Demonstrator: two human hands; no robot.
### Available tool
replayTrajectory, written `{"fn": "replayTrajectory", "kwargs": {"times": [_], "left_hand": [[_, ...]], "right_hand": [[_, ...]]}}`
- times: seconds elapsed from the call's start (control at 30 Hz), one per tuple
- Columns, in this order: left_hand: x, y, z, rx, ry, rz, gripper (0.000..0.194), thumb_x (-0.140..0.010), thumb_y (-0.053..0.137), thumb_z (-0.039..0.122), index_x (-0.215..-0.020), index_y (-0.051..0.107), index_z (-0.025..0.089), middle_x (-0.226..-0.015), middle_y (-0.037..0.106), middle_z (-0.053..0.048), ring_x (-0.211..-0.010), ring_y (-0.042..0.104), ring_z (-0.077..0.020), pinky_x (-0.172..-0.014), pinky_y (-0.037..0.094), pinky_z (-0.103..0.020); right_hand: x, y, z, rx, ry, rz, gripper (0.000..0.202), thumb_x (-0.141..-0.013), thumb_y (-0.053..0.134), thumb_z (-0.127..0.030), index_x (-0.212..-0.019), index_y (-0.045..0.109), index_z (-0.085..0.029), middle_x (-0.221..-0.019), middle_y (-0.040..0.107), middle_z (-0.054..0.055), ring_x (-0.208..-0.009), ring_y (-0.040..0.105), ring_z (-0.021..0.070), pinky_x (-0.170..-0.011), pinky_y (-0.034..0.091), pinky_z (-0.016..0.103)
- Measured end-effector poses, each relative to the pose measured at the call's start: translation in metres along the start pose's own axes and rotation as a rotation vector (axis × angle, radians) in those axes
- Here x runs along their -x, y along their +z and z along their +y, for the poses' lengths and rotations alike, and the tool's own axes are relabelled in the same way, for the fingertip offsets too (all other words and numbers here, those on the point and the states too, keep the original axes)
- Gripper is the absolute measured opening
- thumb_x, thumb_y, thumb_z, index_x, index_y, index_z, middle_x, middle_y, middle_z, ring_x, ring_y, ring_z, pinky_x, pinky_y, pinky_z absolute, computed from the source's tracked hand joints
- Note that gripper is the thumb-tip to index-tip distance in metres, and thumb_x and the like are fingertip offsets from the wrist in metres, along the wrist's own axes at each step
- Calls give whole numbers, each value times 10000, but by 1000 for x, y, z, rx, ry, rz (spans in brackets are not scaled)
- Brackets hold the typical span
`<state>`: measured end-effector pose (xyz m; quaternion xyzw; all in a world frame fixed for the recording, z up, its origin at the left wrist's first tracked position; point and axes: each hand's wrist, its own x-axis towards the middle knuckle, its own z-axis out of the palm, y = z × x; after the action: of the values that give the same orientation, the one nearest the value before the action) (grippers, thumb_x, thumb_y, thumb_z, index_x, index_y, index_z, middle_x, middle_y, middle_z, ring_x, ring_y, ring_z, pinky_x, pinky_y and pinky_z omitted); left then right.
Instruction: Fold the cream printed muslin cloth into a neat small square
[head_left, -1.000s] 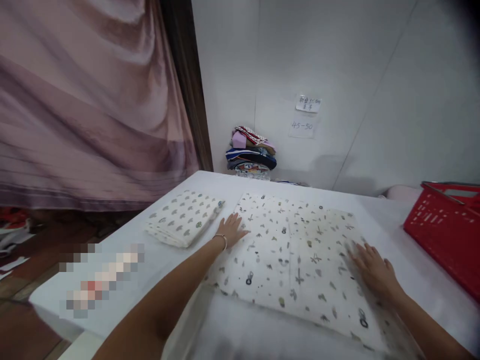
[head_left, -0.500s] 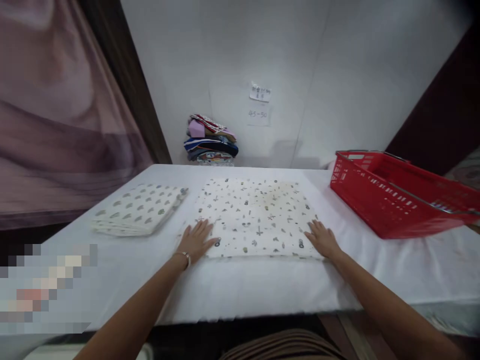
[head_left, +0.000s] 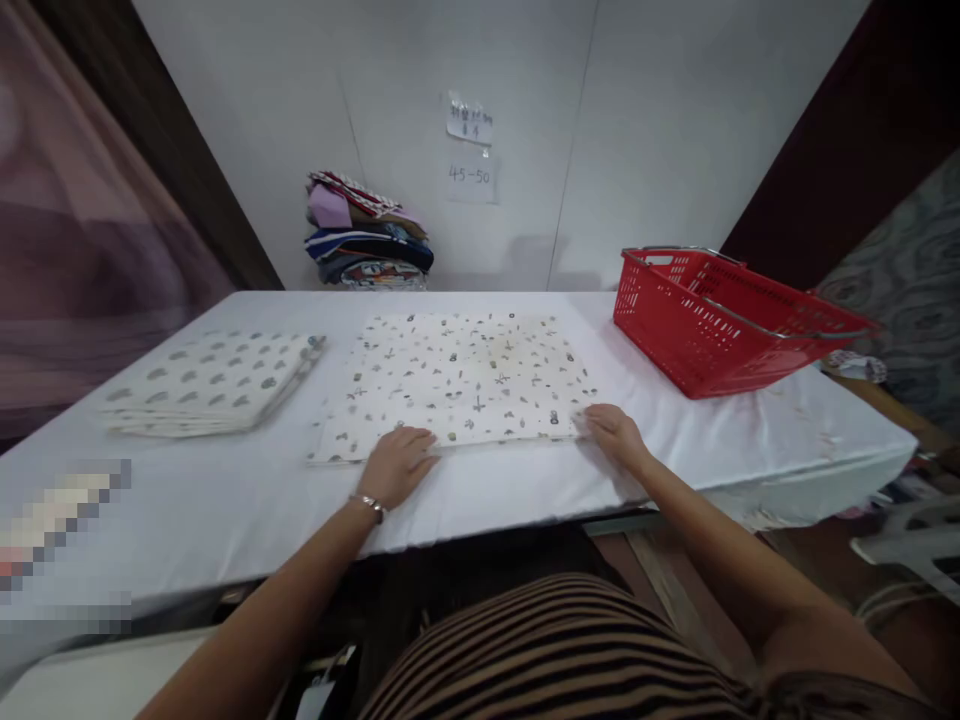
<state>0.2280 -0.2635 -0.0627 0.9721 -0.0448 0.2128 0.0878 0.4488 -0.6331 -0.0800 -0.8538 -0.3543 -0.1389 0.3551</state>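
Where the near edge of a white printed cloth [head_left: 465,375] runs across the table [head_left: 495,495], the left hand [head_left: 397,468] rests on that edge, left of its middle, fingers bent and close together, thumb a little apart. The right hand [head_left: 616,436] is at the near right corner, its fingers loosely curled; whether either one pinches the fabric cannot be told. A bracelet [head_left: 369,506] circles the left wrist.

The cloth lies flat in the middle of the table, scattered with small grey and olive motifs (a faint yellowish patch shows toward its far side). To its left sits a folded cloth [head_left: 210,378] with larger grey motifs. To the right, apart from the printed cloth, stands a red basket [head_left: 712,335] with slotted sides. Beyond the table's far edge, folded textiles [head_left: 367,235] are stacked against the wall [head_left: 525,90], left of a paper sign [head_left: 471,177] reading "45-50".
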Motion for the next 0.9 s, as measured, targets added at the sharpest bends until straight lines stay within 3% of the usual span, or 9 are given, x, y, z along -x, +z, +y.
{"fn": "replayTrajectory", "kwargs": {"times": [0.13, 0.27, 0.7, 0.9], "left_hand": [[-26, 15, 37, 19, 34, -61, 266, -861, 479, 317, -1037, 637, 196, -1046, 629, -79, -983, 529, -220, -857, 437, -389], [-45, 29, 49, 13, 14, -149, 195, -843, 509, 243, -961, 660, 210, -1010, 621, -67, -944, 522, -210, -815, 437, -361], [-49, 34, 49, 6, -73, -206, 301, -917, 360, 270, -1000, 640, 198, -991, 629, -63, -916, 511, -185, -828, 419, -337], [-49, 30, 53, -43, -48, -254, 289, -915, 368, 291, -1002, 624, 192, -1016, 611, -65, -941, 496, -196, -828, 408, -342]], "right_hand": [[2, 16, -38, 58, -249, -154, 189, -849, 509, -267, -937, 672, -229, -1002, 644, 63, -971, 552, 207, -876, 440, 380], [-5, 30, -58, 128, -350, -255, 203, -872, 500, -254, -995, 658, -218, -1023, 627, 69, -978, 524, 206, -870, 418, 369], [-12, 34, -57, 103, -232, -376, 270, -906, 430, -271, -1022, 671, -238, -1007, 617, 72, -959, 512, 215, -837, 431, 372], [-9, 33, -60, 117, -238, -349, 292, -917, 399, -264, -1007, 673, -217, -1008, 609, 86, -946, 502, 215, -832, 414, 362]]}}
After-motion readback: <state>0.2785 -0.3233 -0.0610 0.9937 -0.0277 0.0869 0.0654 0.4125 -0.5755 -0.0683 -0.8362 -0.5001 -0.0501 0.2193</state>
